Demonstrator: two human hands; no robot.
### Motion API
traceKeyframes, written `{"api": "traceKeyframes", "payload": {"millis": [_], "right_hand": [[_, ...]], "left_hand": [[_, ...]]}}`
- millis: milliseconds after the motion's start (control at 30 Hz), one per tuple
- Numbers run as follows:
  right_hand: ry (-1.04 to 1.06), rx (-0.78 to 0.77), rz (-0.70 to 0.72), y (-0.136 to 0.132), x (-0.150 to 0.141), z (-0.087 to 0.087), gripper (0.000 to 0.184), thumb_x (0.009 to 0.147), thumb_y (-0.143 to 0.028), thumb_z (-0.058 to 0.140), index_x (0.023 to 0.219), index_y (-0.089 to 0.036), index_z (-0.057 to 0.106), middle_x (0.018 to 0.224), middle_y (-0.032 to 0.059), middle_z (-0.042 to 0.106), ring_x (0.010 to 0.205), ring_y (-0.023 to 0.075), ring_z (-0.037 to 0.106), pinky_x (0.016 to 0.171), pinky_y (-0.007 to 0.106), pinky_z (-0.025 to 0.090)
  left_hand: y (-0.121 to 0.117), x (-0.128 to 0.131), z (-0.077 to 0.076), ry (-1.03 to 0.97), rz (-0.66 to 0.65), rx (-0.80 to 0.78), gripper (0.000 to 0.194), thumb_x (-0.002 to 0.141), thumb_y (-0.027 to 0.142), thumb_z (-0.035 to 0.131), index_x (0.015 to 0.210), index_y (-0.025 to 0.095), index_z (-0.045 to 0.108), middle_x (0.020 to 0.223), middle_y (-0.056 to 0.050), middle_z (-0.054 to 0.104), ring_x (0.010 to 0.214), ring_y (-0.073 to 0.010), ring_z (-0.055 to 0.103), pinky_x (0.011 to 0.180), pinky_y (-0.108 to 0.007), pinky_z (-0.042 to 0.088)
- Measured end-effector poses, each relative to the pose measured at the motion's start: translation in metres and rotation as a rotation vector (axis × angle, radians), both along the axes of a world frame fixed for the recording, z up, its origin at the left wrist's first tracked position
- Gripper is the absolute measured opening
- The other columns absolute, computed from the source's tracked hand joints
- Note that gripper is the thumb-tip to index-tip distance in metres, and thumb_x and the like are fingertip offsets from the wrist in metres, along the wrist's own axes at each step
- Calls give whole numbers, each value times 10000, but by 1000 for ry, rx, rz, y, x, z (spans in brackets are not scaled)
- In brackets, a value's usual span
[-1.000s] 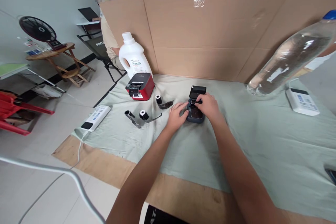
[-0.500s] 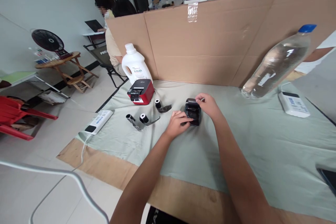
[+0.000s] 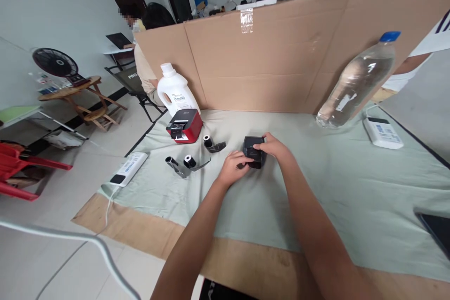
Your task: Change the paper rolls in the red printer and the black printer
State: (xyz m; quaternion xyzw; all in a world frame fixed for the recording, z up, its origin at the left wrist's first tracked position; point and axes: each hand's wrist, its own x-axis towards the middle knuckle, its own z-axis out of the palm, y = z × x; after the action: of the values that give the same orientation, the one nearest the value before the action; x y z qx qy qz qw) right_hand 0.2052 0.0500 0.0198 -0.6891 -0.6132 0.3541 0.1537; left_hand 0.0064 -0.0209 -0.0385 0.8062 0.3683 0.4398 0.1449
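A small black printer stands on the cloth between my hands, its lid down over the top. My left hand grips its left front side, fingers bent against it. At the right edge my right hand holds the printer, thumb across the lid and the other fingers behind. To the left lie three small dark rolls with loose black strips: one roll nearest the printer, a second roll and a third roll. A red and black printer stands behind them with a black strip at its front.
A white jug and a leaning water bottle stand before the cardboard screen. White power strips lie left and right. A dark phone-like slab is at the right edge. People sit beyond.
The black printer's lid has swung down from open to closed under my right hand. My left hand stays at the printer's side. The whole view has shifted slightly.
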Motion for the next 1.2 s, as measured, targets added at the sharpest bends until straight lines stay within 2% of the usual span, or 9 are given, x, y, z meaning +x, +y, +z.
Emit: {"api": "traceKeyframes", "payload": {"millis": [133, 300, 400, 500, 633, 833, 933, 1067, 1200], "right_hand": [[-39, 30, -7, -5, -8, 2, 577, 804, -424, 736, 1288, -186, 528, 1179, 159, 654, 950, 260, 669, 793, 344, 519], [-223, 33, -55, -29, -47, 18, 870, 764, -625, 723, 1459, -204, 411, 1367, 262, 490, 1101, 400, 655, 877, 471, 513], [-279, 88, -90, -40, -66, 21, 869, 736, -555, 764, 1442, -193, 411, 1367, 272, 464, 1154, 446, 618, 880, 487, 506], [-266, 203, -126, -47, -62, 20, 799, 703, -499, 770, 1363, -183, 450, 1284, 220, 506, 1088, 401, 643, 847, 447, 518], [-269, 310, -202, -53, -3, 22, 689, 749, -522, 693, 1317, -197, 477, 1217, 163, 541, 1015, 344, 665, 834, 416, 521], [-424, 402, -404, -61, 153, 17, 735, 762, -541, 701, 1380, -199, 496, 1262, 175, 553, 1069, 344, 645, 868, 413, 505], [-498, 355, -481, -58, 208, 11, 804, 767, -568, 704, 1435, -185, 472, 1324, 221, 534, 1120, 381, 630, 879, 445, 498], [-509, 222, -517, -51, 230, 10, 915, 761, -590, 703, 1513, -162, 407, 1383, 283, 495, 1164, 430, 606, 895, 511, 488], [-690, 364, -526, -52, 191, 20, 1111, 741, -578, 752, 1618, -179, 201, 1552, 327, 314, 1321, 531, 450, 976, 648, 411]], "left_hand": [[0, -1, 1, 12, -6, -28, 217, 851, 139, 614, 952, 246, 774, 714, 13, 605, 707, -139, 543, 769, -315, 422], [-6, 0, 0, -4, 22, -146, 79, 804, 218, 637, 881, 216, 653, 710, 30, 535, 671, -127, 499, 682, -272, 416], [-12, 0, 0, -19, 100, -237, 250, 746, 311, 704, 769, 224, 471, 679, 62, 459, 616, -108, 419, 612, -251, 356], [-15, 0, 4, 24, 108, -255, 320, 795, 391, 687, 772, 231, 411, 682, 66, 458, 608, -110, 413, 621, -258, 357], [-13, 3, 10, 217, 48, -223, 209, 856, 369, 633, 823, 229, 482, 764, 27, 559, 723, -155, 522, 703, -291, 413], [-8, 8, 11, 317, 2, -215, 133, 854, 323, 648, 907, 224, 577, 901, -29, 649, 888, -218, 588, 826, -367, 455], [-7, 9, 11, 309, -9, -231, 131, 850, 318, 659, 911, 224, 589, 907, -33, 662, 910, -228, 599, 843, -381, 456], [-5, 9, 9, 292, -13, -228, 128, 844, 310, 669, 909, 222, 601, 909, -30, 667, 905, -224, 608, 835, -373, 457], [-6, 9, 12, 215, 19, -175, 54, 866, 266, 628, 891, 225, 604, 905, -25, 672, 895, -210, 608, 857, -370, 457]]}}
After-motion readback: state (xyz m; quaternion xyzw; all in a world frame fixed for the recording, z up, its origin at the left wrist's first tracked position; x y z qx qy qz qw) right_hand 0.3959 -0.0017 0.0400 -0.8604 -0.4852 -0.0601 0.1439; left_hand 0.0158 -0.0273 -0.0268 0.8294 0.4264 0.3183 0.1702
